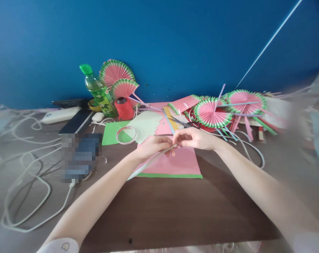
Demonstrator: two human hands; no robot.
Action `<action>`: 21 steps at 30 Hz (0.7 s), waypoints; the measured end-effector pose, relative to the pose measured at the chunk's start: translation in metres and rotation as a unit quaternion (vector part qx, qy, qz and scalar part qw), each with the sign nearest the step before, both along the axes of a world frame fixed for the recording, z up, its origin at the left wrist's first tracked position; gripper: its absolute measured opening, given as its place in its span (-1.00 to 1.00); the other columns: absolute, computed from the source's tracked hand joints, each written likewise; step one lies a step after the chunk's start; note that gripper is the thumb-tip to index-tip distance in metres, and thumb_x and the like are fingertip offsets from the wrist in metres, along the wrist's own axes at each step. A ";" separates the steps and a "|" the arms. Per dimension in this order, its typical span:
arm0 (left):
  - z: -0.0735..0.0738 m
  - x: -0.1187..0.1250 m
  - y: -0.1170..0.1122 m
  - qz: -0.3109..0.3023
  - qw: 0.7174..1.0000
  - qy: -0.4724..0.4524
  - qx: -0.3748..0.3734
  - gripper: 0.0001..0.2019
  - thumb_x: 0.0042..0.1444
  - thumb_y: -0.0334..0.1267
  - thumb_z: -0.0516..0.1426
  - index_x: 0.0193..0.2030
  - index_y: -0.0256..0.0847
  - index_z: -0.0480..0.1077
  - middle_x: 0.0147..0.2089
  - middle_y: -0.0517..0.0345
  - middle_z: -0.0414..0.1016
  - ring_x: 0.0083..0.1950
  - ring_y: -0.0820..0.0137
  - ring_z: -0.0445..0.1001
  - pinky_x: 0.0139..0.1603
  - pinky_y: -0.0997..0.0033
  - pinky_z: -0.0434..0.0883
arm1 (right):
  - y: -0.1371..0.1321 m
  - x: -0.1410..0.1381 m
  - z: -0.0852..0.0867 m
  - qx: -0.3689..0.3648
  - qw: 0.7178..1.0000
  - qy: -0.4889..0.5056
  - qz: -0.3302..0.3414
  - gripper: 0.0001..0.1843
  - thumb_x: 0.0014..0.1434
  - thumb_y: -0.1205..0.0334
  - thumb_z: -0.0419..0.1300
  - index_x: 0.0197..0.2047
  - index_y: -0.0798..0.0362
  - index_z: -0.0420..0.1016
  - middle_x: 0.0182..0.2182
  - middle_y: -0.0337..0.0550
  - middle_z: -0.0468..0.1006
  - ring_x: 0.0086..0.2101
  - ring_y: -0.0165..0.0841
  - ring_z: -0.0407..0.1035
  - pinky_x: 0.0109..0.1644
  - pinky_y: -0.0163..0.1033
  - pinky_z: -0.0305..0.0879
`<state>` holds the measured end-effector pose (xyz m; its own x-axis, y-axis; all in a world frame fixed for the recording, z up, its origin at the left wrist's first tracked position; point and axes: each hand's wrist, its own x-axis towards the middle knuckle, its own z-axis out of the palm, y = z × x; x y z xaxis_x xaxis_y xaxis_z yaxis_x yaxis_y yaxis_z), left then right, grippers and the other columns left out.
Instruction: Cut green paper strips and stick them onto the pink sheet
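The left hand (156,146) and right hand (193,138) meet over the pink sheet (181,163), both with thumb and fingers pinched on a narrow pale strip (148,163). The right hand's fingertips grasp its upper end; the left hand grips it just beside them, though the fingers overlap and blur there, so the exact contact is hard to make out. The strip slants down to the left from the fingertips, its free end reaching the near left corner of the pink sheet, which has a green band along its near edge. Behind the left hand, a roll of tape (125,142) lies over a green sheet (108,135), with a pale green sheet (146,124) beside it. Just beyond the right hand are scissors (182,123) with their blades spread. Pink-and-green pleated fans (208,114) lie heaped farther right, with thin coloured strips across them, and more fans stand against the blue wall (159,45) on the left, near a red spool (125,109) and a tilted bottle (102,100) with a green cap. A white cable (47,221) loops over the brown table (175,211) at the left.
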<state>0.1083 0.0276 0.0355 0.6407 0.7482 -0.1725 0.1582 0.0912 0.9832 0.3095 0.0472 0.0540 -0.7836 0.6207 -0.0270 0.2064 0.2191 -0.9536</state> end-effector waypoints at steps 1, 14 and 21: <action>0.000 0.000 0.000 -0.007 1.000 -0.002 0.000 -0.86 0.06 -0.28 0.04 -0.36 -0.29 0.37 -0.42 0.13 0.50 -0.45 0.51 0.38 -0.24 0.43 0.33 | 0.000 0.000 0.000 -0.001 1.000 -0.004 0.009 -0.89 0.07 0.40 0.07 -0.30 0.09 0.37 -0.39 -0.23 0.42 -0.35 -0.45 0.31 -0.21 -0.28 0.24; 0.013 0.002 -0.006 -0.017 0.993 0.102 0.052 -0.85 0.03 -0.28 0.03 -0.41 -0.25 0.39 -0.42 0.15 0.52 -0.45 0.51 0.40 -0.22 0.44 0.34 | 0.000 -0.001 -0.003 -0.032 0.999 -0.033 0.015 -0.93 0.07 0.30 0.14 -0.35 0.09 0.30 -0.41 -0.25 0.40 -0.39 -0.46 0.32 -0.23 -0.27 0.25; 0.014 0.002 -0.006 -0.023 0.991 0.120 0.062 -0.83 -0.01 -0.29 0.02 -0.45 -0.24 0.41 -0.43 0.19 0.52 -0.46 0.51 0.39 -0.24 0.49 0.34 | 0.001 0.000 -0.004 -0.032 0.998 -0.049 0.028 -0.90 0.06 0.27 0.15 -0.31 0.09 0.34 -0.38 -0.24 0.41 -0.36 -0.46 0.31 -0.21 -0.28 0.25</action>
<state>0.1106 0.0218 0.0493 0.6264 0.7440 -0.2327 0.3891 -0.0398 0.9203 0.3099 0.0481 0.0502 -0.8081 0.5711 -0.1440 0.2891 0.1716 -0.9418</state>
